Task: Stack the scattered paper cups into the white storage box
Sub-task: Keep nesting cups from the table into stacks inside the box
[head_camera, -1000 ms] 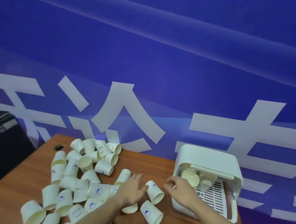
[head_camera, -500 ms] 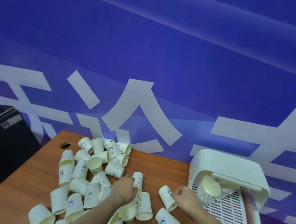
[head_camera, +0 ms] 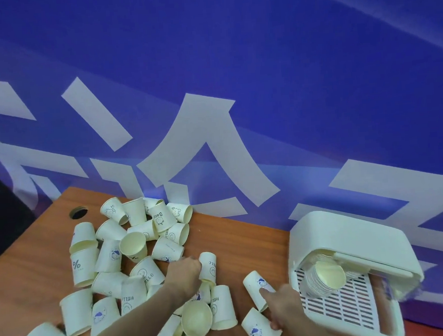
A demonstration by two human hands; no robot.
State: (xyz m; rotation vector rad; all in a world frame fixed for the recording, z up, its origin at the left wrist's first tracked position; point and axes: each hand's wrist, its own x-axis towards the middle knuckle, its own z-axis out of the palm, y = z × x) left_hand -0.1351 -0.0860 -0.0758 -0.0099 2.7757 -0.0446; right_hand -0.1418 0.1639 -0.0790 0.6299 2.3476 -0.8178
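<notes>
The right hand (head_camera: 282,305) has come away from the white storage box (head_camera: 351,240), where it was a second ago, and is now back among the loose cups. Its fingers rest on a cup with a blue print (head_camera: 259,288) lying on its side just beside the box; whether they have closed round it I cannot tell, as the grip is half hidden. The left hand (head_camera: 184,274) has moved deeper into the pile of paper cups (head_camera: 132,252) and now touches a cup marked with a smiley (head_camera: 209,267), fingers curled but not clearly clamped on it.

The box sits at the right end of the wooden table (head_camera: 25,270), open toward the person, with a stack of nested cups (head_camera: 322,281) lying inside on its slotted floor. Most cups are still scattered across the left and middle of the table, some upright, most tipped over.

So one drop into the box looks finished and the next pick is beginning; the job seems far from done, with many cups left to gather
</notes>
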